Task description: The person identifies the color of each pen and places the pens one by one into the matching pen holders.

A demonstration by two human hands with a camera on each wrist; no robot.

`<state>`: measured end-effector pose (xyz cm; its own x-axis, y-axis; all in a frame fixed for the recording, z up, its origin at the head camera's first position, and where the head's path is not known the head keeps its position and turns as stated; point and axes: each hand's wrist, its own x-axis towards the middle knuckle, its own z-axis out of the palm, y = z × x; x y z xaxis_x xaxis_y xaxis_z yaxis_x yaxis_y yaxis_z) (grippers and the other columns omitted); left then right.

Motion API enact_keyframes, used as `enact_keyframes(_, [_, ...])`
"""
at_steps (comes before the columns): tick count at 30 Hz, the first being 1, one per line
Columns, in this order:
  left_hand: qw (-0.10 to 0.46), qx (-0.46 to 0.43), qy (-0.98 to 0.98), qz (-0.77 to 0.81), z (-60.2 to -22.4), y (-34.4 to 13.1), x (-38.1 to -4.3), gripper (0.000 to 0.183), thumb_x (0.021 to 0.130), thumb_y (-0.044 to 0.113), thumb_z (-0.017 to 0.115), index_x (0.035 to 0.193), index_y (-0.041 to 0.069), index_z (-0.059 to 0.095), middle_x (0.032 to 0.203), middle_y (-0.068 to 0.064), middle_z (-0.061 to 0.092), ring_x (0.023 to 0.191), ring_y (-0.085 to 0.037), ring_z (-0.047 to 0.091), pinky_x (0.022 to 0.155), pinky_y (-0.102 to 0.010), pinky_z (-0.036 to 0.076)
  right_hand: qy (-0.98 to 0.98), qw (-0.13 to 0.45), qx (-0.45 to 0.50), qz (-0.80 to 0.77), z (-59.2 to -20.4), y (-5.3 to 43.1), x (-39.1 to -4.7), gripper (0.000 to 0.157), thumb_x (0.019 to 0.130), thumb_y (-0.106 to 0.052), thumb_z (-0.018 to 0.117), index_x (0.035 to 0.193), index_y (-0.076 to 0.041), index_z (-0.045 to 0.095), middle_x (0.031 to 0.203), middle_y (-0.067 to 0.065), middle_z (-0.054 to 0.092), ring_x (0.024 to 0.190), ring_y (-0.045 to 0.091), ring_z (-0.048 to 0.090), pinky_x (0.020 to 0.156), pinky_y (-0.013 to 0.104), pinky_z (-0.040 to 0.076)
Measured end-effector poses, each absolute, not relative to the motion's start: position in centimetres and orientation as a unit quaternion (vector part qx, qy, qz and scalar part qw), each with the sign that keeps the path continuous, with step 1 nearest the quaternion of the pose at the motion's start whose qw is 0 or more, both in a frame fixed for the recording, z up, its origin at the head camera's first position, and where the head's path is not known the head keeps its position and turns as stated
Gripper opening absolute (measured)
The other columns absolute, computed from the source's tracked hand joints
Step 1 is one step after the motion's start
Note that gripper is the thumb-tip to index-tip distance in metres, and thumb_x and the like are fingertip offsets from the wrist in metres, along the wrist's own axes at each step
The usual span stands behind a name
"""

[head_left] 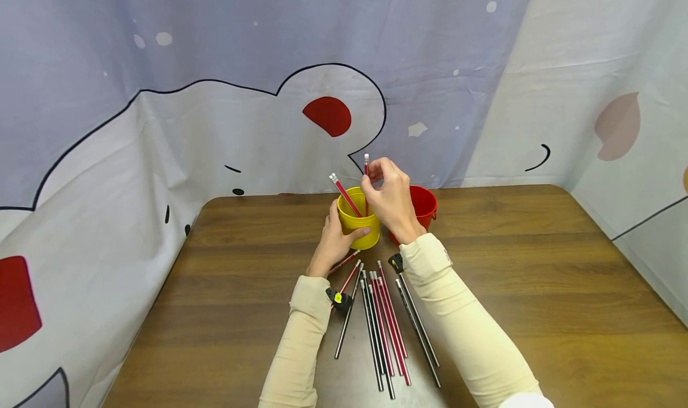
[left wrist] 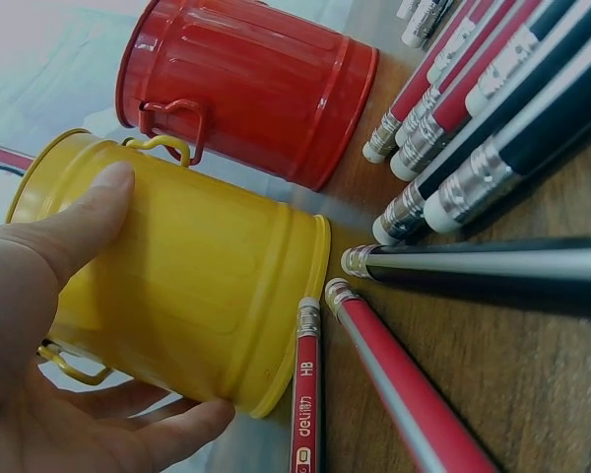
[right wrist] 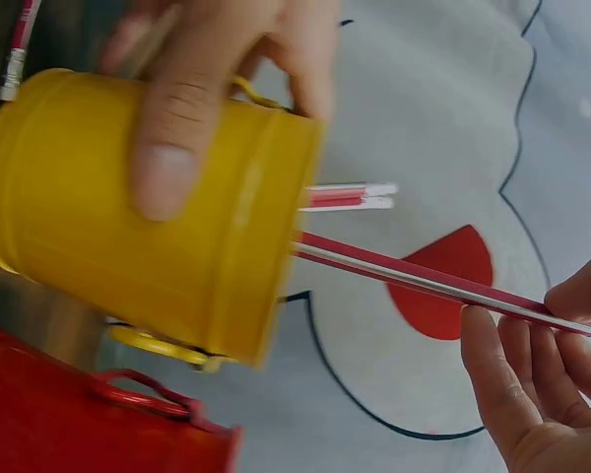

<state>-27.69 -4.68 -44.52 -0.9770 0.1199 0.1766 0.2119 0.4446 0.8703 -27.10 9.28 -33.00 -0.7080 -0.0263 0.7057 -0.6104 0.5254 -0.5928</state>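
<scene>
A yellow bucket [head_left: 359, 230] with small side handles stands near the table's back edge. My left hand [head_left: 332, 245] grips it round the side, thumb across the front, as the left wrist view also shows. Above its mouth my right hand [head_left: 391, 194] pinches a red pencil [right wrist: 424, 280] near the white eraser end; the pencil's lower part is inside the bucket. Red pencils [head_left: 346, 194] with erasers up lean in the same bucket. Just to the right stands a red bucket [head_left: 424, 204], partly hidden behind my right hand and wrist.
Several red pencils [head_left: 391, 312] and black pencils [head_left: 371, 330] lie on the wooden table [head_left: 226, 312] between my forearms, erasers toward the buckets. A red pencil [left wrist: 306, 384] lies close by the yellow bucket's base. A patterned cloth [head_left: 215, 133] hangs behind the table.
</scene>
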Motion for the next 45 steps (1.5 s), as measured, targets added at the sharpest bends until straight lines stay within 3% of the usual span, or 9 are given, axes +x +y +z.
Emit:
enact_keyframes(14, [0.028, -0.094, -0.858, -0.504, -44.3, -4.6, -27.7, 0.093, 0.078, 0.047, 0.067, 0.145, 0.026, 0.007, 0.135, -0.015, 0.034, 0.123, -0.031, 0.040, 0.103, -0.048, 0.032, -0.828, 0.295, 0.181, 0.442, -37.3, 9.1, -26.9, 0.007, 0.081, -0.003, 0.060, 0.086, 0.000, 0.057, 0.082, 0.010, 0.060, 0.073, 0.021, 0.059, 0.068, 0.034, 0.053])
enact_keyframes(23, [0.027, -0.096, -0.861, -0.499, -44.3, -4.7, -27.8, 0.093, 0.078, 0.047, 0.066, 0.145, 0.025, 0.007, 0.135, -0.017, 0.034, 0.122, -0.033, 0.041, 0.102, -0.048, 0.033, -0.831, 0.279, 0.178, 0.447, -38.1, 8.9, -26.5, 0.009, 0.081, -0.003, 0.062, 0.087, -0.001, 0.056, 0.084, 0.009, 0.060, 0.074, 0.020, 0.059, 0.065, 0.028, 0.054])
enact_keyframes(38, [0.039, -0.095, -0.864, -0.494, -44.5, -4.8, -27.8, 0.092, 0.080, 0.040, 0.069, 0.146, 0.020, 0.008, 0.134, -0.019, 0.035, 0.123, -0.034, 0.039, 0.102, -0.049, 0.032, -0.823, 0.237, 0.155, 0.493, -39.4, 9.4, -24.3, 0.013, 0.082, -0.006, 0.062, 0.093, 0.000, 0.060, 0.090, 0.011, 0.060, 0.077, 0.018, 0.061, 0.073, 0.030, 0.054])
enact_keyframes(45, [0.032, -0.085, -0.857, -0.507, -44.5, -4.7, -27.8, 0.093, 0.078, 0.046, 0.068, 0.145, 0.027, 0.007, 0.134, -0.015, 0.035, 0.124, -0.032, 0.037, 0.103, -0.051, 0.030, -0.824, 0.227, 0.131, 0.502, -40.3, 10.2, -22.7, 0.012, 0.081, -0.003, 0.063, 0.091, 0.003, 0.060, 0.084, 0.010, 0.062, 0.072, 0.018, 0.061, 0.069, 0.030, 0.054])
